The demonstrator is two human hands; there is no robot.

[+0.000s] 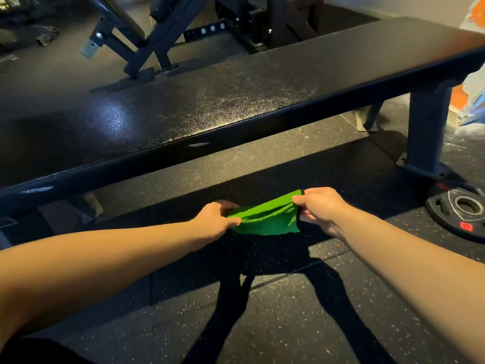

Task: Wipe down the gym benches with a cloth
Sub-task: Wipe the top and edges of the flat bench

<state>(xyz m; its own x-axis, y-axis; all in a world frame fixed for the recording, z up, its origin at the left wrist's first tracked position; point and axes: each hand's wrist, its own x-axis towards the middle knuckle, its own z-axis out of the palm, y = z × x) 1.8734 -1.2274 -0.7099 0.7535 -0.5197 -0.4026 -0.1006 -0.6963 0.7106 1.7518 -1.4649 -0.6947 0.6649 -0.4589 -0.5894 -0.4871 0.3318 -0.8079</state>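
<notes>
Cloth [265, 219] stretched between left hand [215, 219] and right hand [320, 208] (each pinching an edge); a flat fold would wipe best.

On my feed the left forearm [105, 264] and right forearm [409, 258] run bare to the frame's edge, and the left hand [215, 219] and right hand [321, 207] are bare too. A patch of black fabric [39, 350] shows at the lower-left corner; I cannot tell which garment.

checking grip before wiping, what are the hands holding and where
Both hold the green cloth: left hand pinches its left end, right hand its right end.
</notes>
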